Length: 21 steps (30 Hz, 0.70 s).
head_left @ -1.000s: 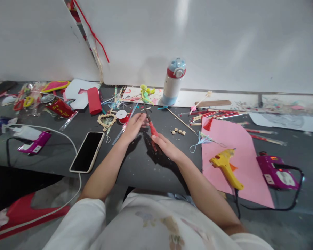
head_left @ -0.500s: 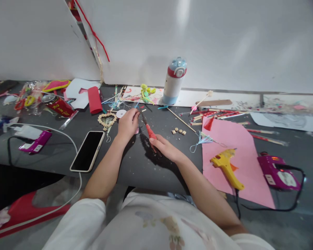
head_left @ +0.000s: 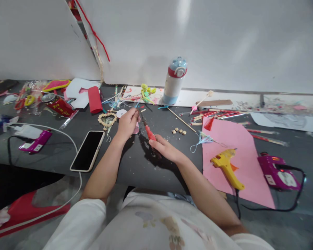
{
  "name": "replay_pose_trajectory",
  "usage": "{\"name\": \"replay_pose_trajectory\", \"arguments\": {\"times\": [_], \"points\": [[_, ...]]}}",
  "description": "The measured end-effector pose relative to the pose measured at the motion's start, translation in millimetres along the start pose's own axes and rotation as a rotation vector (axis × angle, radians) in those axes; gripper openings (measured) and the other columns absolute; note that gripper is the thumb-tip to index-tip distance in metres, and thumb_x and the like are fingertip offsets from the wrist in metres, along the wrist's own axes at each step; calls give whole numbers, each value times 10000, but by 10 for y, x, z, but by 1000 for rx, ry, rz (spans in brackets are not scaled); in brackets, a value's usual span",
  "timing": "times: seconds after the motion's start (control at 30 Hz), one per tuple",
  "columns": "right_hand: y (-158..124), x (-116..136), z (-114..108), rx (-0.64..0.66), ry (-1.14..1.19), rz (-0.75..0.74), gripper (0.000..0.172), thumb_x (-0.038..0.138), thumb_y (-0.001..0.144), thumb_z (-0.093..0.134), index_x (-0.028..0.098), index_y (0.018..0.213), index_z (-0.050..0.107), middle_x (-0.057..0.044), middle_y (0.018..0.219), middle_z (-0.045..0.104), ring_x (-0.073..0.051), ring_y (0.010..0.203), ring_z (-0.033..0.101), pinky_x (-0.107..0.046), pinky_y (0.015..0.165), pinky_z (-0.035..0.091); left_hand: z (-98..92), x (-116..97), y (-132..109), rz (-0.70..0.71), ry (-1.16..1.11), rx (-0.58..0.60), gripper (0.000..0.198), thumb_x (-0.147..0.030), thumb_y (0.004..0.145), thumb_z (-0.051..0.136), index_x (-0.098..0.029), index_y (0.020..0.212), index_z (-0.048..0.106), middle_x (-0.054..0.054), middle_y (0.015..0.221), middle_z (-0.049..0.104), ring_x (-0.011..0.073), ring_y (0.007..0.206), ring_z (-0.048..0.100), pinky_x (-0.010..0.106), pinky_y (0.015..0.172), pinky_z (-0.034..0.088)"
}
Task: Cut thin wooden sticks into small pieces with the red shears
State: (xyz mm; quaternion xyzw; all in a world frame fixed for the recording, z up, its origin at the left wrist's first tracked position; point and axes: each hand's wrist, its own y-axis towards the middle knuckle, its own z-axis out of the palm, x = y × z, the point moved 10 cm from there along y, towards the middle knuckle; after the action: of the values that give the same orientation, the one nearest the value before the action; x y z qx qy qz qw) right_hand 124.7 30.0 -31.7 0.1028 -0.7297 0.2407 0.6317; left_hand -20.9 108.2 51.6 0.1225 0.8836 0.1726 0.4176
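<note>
Near the middle of the grey table, my right hand (head_left: 163, 147) is closed on the red handles of a pair of pliers or scissors (head_left: 149, 132). The tool's dark tip points up and left, close to the fingers of my left hand (head_left: 127, 124). My left hand is pinched round a thin bluish piece (head_left: 136, 105) that sticks out above the fingertips. A round pink piece (head_left: 136, 128) lies just under that hand. To its left are a white disc (head_left: 121, 113) and a heart-shaped beaded ring (head_left: 107, 120).
A bottle (head_left: 174, 81) stands behind my hands. At left are a phone (head_left: 87, 151), a red can (head_left: 57, 105) and a white cable. On the right, a yellow glue gun (head_left: 228, 168) lies on pink paper (head_left: 240, 139), beside a purple power strip (head_left: 278, 173) and wrapped sticks.
The red-handled tool and its tip have shifted slightly up and left. My left hand has moved a little left, and more of the pink piece shows.
</note>
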Motion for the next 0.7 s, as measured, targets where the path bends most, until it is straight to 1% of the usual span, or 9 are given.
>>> {"name": "replay_pose_trajectory", "arguments": {"times": [0.07, 0.13, 0.2, 0.27, 0.33, 0.4, 0.47, 0.57, 0.7], "points": [[1, 4, -21, -17, -2, -1, 423, 636, 860, 545, 213, 873, 525, 11, 719, 533, -168, 692, 501, -302, 642, 391, 22, 47, 2, -43, -74, -1, 370, -476, 980, 446, -207, 741, 534, -6, 676, 628, 137, 668, 596, 268, 686, 450], [11, -15, -43, -42, 9, 17, 442, 653, 849, 549, 212, 856, 524, 12, 712, 525, -166, 685, 491, -298, 632, 377, 88, 161, -7, -143, -198, 4, 383, -538, 958, 470, -205, 784, 543, 4, 719, 650, 132, 673, 614, 262, 672, 474], [29, -41, -64, -71, 46, 37, 451, 661, 842, 552, 211, 850, 519, 16, 695, 522, -161, 667, 481, -297, 625, 368, 236, 302, -51, -286, -349, 56, 426, -613, 925, 488, -198, 872, 569, 24, 782, 677, 133, 674, 637, 262, 645, 494], [50, -36, -93, -105, 90, 25, 452, 662, 849, 541, 211, 831, 518, 18, 675, 518, -159, 657, 476, -300, 625, 369, 446, 362, -136, -403, -481, 171, 518, -685, 883, 500, -186, 983, 595, 51, 858, 701, 145, 702, 664, 273, 647, 514], [67, -3, -119, -127, 112, -15, 465, 670, 866, 510, 214, 776, 512, 14, 648, 507, -157, 640, 468, -302, 616, 369, 640, 297, -237, -443, -564, 311, 608, -739, 835, 521, -178, 1047, 615, 75, 938, 713, 171, 790, 688, 294, 697, 530], [80, 37, -128, -127, 114, -61, 486, 675, 888, 472, 217, 730, 510, 6, 630, 495, -158, 624, 465, -307, 607, 379, 780, 152, -330, -414, -591, 443, 634, -759, 790, 561, -175, 1023, 640, 80, 958, 715, 200, 886, 689, 317, 769, 530], [89, 71, -135, -127, 109, -107, 480, 661, 903, 462, 216, 743, 540, -10, 664, 519, -175, 677, 510, -320, 641, 422, 856, 27, -398, -383, -584, 517, 619, -749, 758, 612, -171, 972, 656, 76, 961, 717, 218, 944, 675, 350, 856, 511], [101, 107, -150, -142, 106, -174, 434, 626, 914, 477, 214, 875, 606, -49, 843, 602, -224, 916, 578, -360, 792, 484, 907, -44, -442, -406, -616, 537, 642, -741, 710, 667, -156, 973, 654, 88, 980, 714, 242, 989, 660, 399, 927, 482], [116, 106, -153, -155, 95, -212, 441, 590, 918, 482, 188, 1046, 610, -85, 1093, 609, -243, 1118, 542, -410, 973, 455, 925, -46, -436, -431, -681, 512, 627, -703, 683, 717, -150, 970, 646, 93, 989, 711, 246, 1009, 653, 421, 958, 470]]}}
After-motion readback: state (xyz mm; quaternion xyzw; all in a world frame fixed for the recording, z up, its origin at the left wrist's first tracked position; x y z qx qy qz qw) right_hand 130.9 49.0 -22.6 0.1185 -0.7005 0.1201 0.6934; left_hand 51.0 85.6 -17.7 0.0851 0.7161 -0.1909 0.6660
